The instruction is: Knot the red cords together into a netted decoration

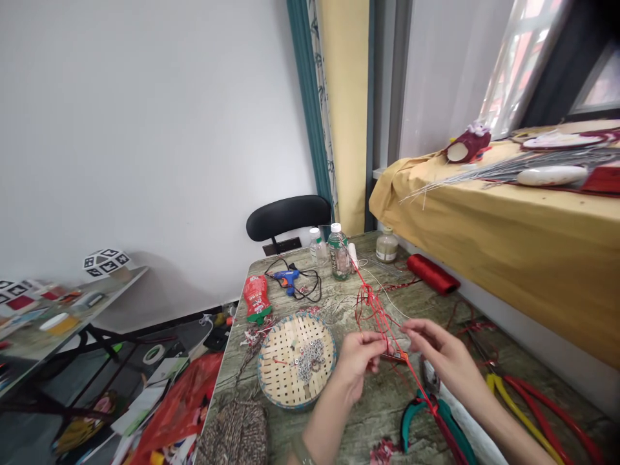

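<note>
My left hand [356,361] and my right hand [438,355] meet over the table [339,303], both pinching strands of red cord [375,310]. The cord runs taut from the bottle area at the back, through a knotted tangle, down past my fingers toward the front edge. Just left of my left hand sits a round woven basket [296,360] holding several small metal rings [310,358]. Green-handled pliers [426,420] lie under the cord near my right wrist.
At the back stand plastic bottles [339,252], a small jar [387,245], a blue glue gun [285,278] and a red cord spool [433,273]. Red and yellow-handled tools [527,400] lie right. A black chair [288,216] stands behind; a yellow-draped ledge [508,226] rises right.
</note>
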The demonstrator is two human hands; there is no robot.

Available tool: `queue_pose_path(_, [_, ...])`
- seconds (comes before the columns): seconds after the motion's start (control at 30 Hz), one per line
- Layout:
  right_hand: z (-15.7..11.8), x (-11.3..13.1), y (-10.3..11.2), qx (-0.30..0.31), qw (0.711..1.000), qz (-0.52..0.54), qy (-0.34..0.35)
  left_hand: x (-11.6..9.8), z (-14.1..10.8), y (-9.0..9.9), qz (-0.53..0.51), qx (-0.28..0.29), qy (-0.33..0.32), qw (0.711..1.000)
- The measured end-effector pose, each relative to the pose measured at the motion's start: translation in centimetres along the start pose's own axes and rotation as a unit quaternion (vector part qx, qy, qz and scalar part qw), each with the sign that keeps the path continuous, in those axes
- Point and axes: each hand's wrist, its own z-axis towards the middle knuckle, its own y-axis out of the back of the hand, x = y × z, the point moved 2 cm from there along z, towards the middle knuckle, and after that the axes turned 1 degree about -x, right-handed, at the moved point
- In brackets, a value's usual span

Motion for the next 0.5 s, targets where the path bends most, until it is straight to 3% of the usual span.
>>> queue_pose_path(0.13, [-1.5, 0.1, -1.5, 0.123, 0.989, 0.078, -0.025, -0.1, -0.4, -0.4, -0.097, 0.027, -0.001, 0.995])
queue_pose_path(0.2, [-1.5, -0.1, -1.7, 0.133, 0.988, 0.070, -0.030, -0.2, -0.4, -0.4, -0.119, 0.029, 0.007, 0.992])
queue_pose_path(0.37, [-1.0, -0.8, -0.7, 0.079, 0.996, 0.014, -0.030, -0.5, -0.4, 0.2, -0.148, 0.012, -0.003, 0.989])
queue_pose_path(0.5, [-1.3, -0.9, 0.5, -0.035, 0.998, 0.018, -0.051, -0.6, -0.6, 0.6, -0.145, 0.002, -0.006, 0.989])
